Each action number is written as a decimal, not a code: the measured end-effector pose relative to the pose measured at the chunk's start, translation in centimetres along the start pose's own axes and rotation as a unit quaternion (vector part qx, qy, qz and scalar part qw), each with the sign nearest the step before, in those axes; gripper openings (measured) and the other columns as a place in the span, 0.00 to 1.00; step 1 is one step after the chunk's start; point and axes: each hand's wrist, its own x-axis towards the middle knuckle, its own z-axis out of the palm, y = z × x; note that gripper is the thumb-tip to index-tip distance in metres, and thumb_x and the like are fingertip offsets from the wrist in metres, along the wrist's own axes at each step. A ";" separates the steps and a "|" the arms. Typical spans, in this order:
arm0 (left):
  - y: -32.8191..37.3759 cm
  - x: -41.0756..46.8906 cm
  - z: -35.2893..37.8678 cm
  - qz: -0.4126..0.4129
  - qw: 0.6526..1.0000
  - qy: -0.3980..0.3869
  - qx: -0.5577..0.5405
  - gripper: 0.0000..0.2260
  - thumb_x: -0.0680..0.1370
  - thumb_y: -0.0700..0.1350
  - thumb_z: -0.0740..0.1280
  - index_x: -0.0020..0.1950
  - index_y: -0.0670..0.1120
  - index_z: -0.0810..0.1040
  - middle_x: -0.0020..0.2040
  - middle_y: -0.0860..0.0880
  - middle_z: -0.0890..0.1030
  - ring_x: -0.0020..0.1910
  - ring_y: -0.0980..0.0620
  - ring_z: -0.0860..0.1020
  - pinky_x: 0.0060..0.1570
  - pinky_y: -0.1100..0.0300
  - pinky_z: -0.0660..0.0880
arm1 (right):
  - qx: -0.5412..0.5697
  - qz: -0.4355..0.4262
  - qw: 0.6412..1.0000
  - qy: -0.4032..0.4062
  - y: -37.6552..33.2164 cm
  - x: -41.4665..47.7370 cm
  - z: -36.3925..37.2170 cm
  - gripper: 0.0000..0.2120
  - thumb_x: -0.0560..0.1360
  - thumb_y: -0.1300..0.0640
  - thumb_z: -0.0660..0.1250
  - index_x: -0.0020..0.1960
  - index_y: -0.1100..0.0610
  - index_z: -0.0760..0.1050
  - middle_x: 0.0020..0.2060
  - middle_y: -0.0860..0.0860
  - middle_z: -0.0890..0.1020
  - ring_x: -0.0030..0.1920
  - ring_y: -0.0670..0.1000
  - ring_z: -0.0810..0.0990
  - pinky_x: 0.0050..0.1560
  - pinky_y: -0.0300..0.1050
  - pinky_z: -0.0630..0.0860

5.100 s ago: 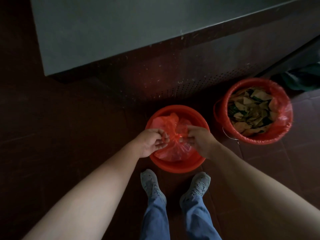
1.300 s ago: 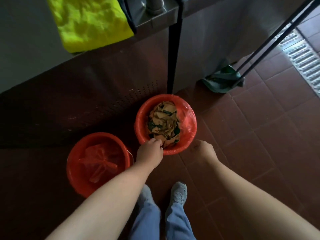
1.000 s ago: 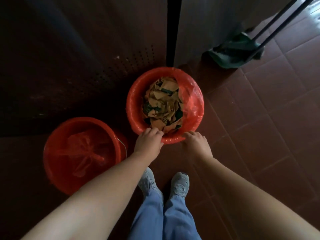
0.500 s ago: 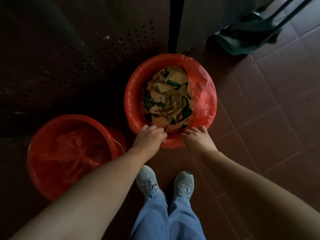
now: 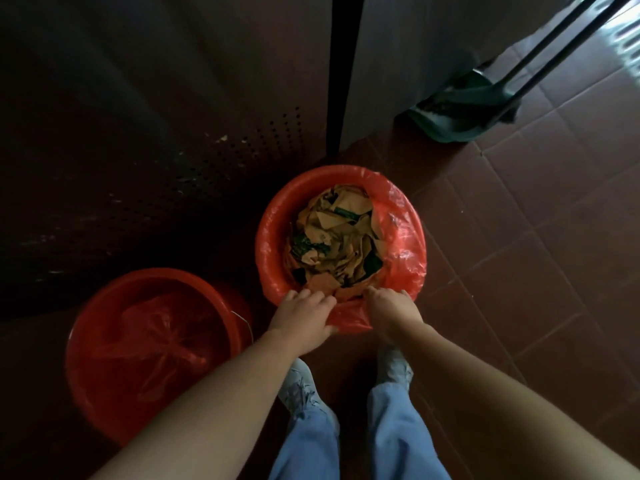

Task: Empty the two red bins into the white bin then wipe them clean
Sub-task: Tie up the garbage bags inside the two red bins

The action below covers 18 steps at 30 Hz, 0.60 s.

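Five seconds ago both hands pinched the bag in the emptier red bin. That bin now stands off to the left of the left hand, with the knotted red bag lying loose inside it. The work has moved to the full red bin, directly ahead of both hands. A little over a second ago only the left hand was at its rim and the right hung short of it; now both are on the near rim.

The full bin stands upright on the tiled floor, its mouth facing straight up and its long axis vertical. The red plastic liner is folded out over the rim. Torn brown paper scraps, some printed green, fill it nearly to the top. The emptier bin is upright too, mouth up.

Beyond the hands rises a dark perforated panel. Far off to the right of the right hand a dark green cleaning tool lies on the tiles, its two dark handles slanting away.

The left hand has its fingers curled over the liner at the near rim and grips it. The right hand, just beside it, grips the same edge, and a fold of plastic bulges between them. Below the hands are blue jeans and grey shoes.
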 end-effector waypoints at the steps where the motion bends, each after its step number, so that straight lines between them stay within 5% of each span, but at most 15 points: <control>1: 0.0 0.3 0.4 0.005 1.000 -0.012 0.017 0.18 0.80 0.58 0.65 0.66 0.52 0.73 0.62 0.50 0.77 0.64 0.46 0.72 0.63 0.49 0.66 | -0.003 0.003 1.000 -0.011 0.3 0.1 0.4 0.09 0.80 0.57 0.58 0.58 0.52 0.73 0.54 0.52 0.83 0.55 0.57 0.81 0.52 0.50 0.65; 6: -0.4 1.8 1.2 -0.056 0.998 0.027 0.002 0.11 0.79 0.41 0.64 0.60 0.52 0.75 0.57 0.51 0.78 0.58 0.47 0.76 0.58 0.50 0.68 | 0.054 0.011 0.998 0.020 1.5 0.5 1.7 0.09 0.81 0.51 0.58 0.58 0.52 0.73 0.53 0.51 0.80 0.55 0.57 0.80 0.51 0.49 0.66; 10: 0.1 3.0 0.8 -0.105 0.991 0.087 -0.013 0.11 0.81 0.43 0.61 0.61 0.51 0.75 0.57 0.51 0.80 0.58 0.47 0.77 0.56 0.50 0.68 | -0.014 -0.016 0.999 0.047 0.8 -0.2 2.4 0.25 0.78 0.35 0.58 0.67 0.48 0.71 0.59 0.48 0.78 0.60 0.54 0.77 0.59 0.53 0.71; 18: 1.9 3.3 0.7 -0.090 0.993 0.062 0.038 0.19 0.80 0.57 0.64 0.67 0.50 0.72 0.63 0.47 0.77 0.64 0.42 0.73 0.68 0.43 0.64 | -0.095 0.015 0.993 0.069 0.7 0.9 1.1 0.10 0.80 0.57 0.59 0.58 0.52 0.75 0.54 0.50 0.81 0.57 0.56 0.77 0.56 0.51 0.71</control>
